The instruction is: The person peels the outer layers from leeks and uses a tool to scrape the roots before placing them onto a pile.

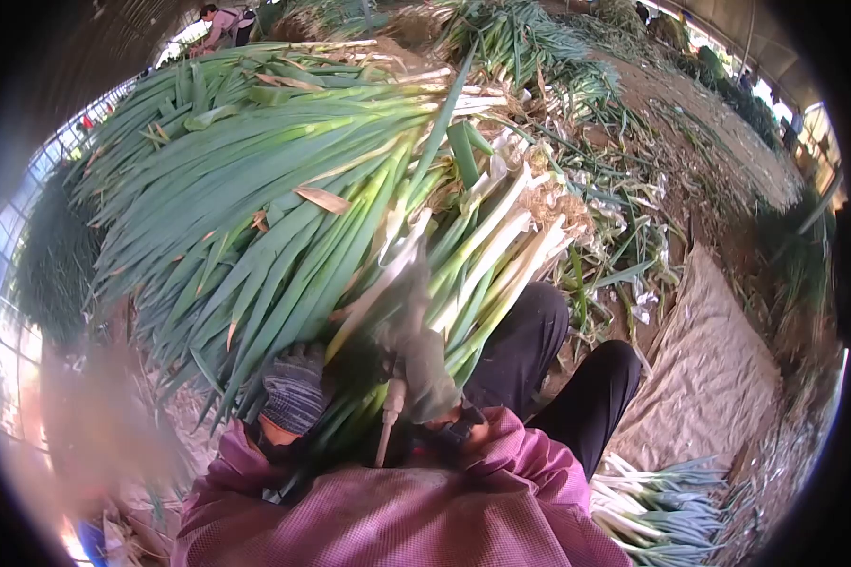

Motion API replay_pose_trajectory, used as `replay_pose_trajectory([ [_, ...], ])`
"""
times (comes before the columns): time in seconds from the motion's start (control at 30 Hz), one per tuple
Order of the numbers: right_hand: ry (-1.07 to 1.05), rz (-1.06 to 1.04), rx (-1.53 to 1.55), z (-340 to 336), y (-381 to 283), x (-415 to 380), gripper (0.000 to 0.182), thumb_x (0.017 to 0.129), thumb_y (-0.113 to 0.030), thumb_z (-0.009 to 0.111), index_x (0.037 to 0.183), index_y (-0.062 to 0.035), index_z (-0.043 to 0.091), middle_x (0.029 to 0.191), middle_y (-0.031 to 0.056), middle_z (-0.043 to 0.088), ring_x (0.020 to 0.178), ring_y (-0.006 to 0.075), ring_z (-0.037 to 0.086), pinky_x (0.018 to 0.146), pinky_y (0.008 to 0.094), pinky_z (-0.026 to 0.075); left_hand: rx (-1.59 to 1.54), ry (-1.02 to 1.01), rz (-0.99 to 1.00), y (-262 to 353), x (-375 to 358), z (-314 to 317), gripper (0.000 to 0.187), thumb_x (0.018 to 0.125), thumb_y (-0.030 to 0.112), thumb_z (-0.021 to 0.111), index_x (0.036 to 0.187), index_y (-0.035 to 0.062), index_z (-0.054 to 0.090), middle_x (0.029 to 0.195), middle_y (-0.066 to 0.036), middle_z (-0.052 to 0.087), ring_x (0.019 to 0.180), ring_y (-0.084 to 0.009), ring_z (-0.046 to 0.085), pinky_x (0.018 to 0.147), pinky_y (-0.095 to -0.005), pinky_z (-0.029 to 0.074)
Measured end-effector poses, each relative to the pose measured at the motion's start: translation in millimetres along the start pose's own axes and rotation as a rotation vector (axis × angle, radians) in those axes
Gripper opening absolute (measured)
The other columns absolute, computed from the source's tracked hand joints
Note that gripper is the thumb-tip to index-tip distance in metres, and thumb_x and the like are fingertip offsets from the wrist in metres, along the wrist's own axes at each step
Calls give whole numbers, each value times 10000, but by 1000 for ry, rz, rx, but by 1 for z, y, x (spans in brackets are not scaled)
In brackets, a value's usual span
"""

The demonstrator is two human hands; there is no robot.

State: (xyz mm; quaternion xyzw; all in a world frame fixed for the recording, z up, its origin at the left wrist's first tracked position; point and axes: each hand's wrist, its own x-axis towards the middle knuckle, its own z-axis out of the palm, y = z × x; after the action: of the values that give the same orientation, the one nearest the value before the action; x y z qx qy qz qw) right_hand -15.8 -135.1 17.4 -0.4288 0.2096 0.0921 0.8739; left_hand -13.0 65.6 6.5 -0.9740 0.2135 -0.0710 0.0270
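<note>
A big bundle of green onions (284, 217) lies across my lap, long green leaves to the left, white stalks and roots (529, 213) to the right. My left hand (293, 387), in a dark knitted glove, presses against the underside of the bundle. My right hand (425, 373), in a grey glove, is closed around one stalk (388, 430) near the bundle's lower edge; motion blurs it. My legs in black trousers (558, 369) stretch out under the bundle, and pink sleeves (397, 510) fill the bottom of the view.
More green onions are piled behind (511, 38) and lie at the lower right (671, 510). A tan sack cloth (709, 369) covers the dirt to the right. Another person (219, 24) stands far off at the top left. Greenhouse wall runs along the left.
</note>
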Motion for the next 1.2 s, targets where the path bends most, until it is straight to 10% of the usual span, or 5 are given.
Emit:
replay_pose_trajectory([
  [0.87, -29, -33, -109, 0, 8, -51, 146, 782, -122, 658, 853, -9, 598, 662, 47, 537, 546, 161, 517, 476, 289, 412, 177, 139, 59, 15, 17, -7, 347, 820, 273, 612, 1099, 66, 608, 889, -136, 631, 813, -308, 630, 695, -418, 502],
  [1.2, 1, -87, -48, -24, -11, 14, 207, 804, -111, 682, 851, 20, 528, 601, 75, 483, 282, 199, 400, 234, 342, 331, 75, 115, 18, 30, 0, -10, 323, 775, 309, 634, 994, 74, 606, 868, -129, 630, 768, -321, 629, 639, -443, 509],
])
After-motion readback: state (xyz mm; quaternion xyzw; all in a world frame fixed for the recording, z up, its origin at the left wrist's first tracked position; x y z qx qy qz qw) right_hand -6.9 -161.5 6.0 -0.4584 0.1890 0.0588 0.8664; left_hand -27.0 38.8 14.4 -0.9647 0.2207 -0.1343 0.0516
